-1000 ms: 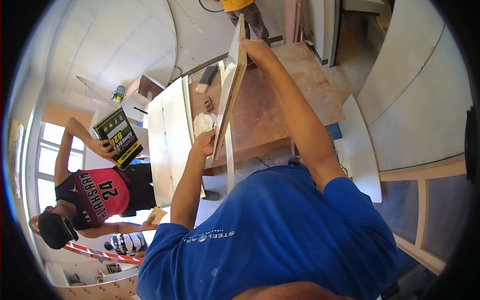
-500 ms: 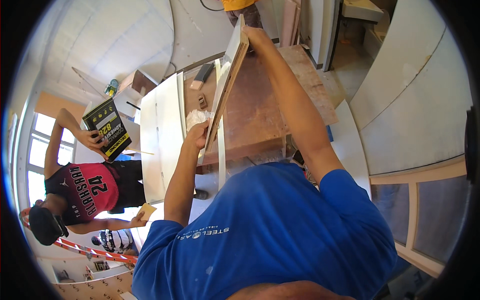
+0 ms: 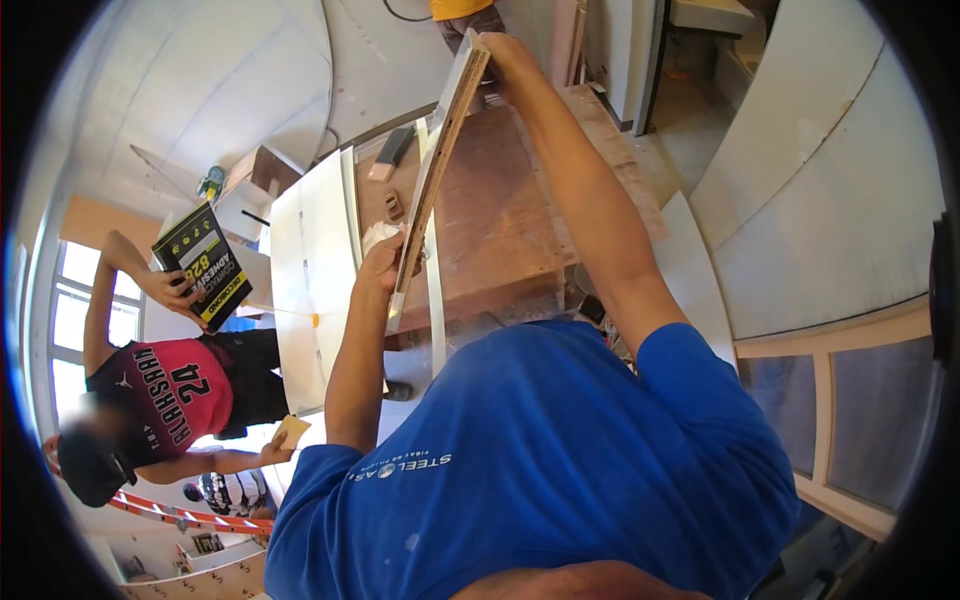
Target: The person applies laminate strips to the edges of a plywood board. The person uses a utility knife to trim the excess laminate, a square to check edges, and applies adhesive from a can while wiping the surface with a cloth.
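A long, narrow plywood board [image 3: 434, 165] with a pale face and layered edge stands on edge, tilted, over the brown work table [image 3: 490, 210]. My left hand [image 3: 382, 264] is closed round its near part. At the far end my right hand [image 3: 508, 62] grips the board's top. A crumpled white wad [image 3: 380, 235] lies beside my left hand. Left of me, a co-worker tips a black and yellow rectangular can [image 3: 205, 268] over a white panel [image 3: 300, 240], where a small yellow blob [image 3: 315, 320] shows. The co-worker's other hand holds a flat tan piece [image 3: 291, 432].
A black-and-tan block-shaped tool [image 3: 392, 155] and a small wooden block [image 3: 394, 206] lie on the table. A white strip [image 3: 434, 290] runs under the board. Someone in a yellow top [image 3: 460, 8] stands beyond the table. An orange ladder [image 3: 190, 515] is at lower left.
The board has turned so more of its layered edge shows, and both my hands stay on it. A thin yellow stream and blob now show below the co-worker's can.
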A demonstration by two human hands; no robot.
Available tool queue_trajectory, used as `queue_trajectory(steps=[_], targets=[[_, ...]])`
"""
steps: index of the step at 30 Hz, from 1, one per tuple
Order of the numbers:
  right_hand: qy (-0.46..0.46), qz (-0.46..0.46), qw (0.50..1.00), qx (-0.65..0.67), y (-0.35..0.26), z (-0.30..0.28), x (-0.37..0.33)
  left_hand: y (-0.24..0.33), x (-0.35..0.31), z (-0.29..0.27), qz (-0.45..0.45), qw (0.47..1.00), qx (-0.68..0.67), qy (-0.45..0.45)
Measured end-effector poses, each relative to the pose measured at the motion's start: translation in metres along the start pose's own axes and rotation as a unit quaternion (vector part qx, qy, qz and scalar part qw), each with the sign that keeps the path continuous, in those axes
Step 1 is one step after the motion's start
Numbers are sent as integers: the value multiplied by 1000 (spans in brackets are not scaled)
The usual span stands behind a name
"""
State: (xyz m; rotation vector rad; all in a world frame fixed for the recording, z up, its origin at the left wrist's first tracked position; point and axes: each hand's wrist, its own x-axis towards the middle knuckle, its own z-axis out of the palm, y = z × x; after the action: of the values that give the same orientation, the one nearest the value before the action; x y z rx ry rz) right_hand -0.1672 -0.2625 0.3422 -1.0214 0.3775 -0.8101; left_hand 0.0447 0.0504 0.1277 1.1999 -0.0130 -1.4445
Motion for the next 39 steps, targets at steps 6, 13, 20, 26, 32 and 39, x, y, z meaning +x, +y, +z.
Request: queue_trajectory(steps=[6,13,20,26,32,39], targets=[[28,14,999,-7,-1,2,13,1,-9,27,14,1000,2,20],[15,38,997,-58,17,-14,28,-6,-8,-3,-10,1000,-28,-9],[-31,115,973,-196,36,-143,-68,-52,-6,18,41,995,-15,92],[94,299,915,-256,141,-283,-141,-89,13,39,27,991,59,113],[103,363,904,-201,204,-321,-174,-141,38,24,43,982,137,124],[127,359,877,-293,253,-345,-146,-185,78,-16,-85,971,178,132]])
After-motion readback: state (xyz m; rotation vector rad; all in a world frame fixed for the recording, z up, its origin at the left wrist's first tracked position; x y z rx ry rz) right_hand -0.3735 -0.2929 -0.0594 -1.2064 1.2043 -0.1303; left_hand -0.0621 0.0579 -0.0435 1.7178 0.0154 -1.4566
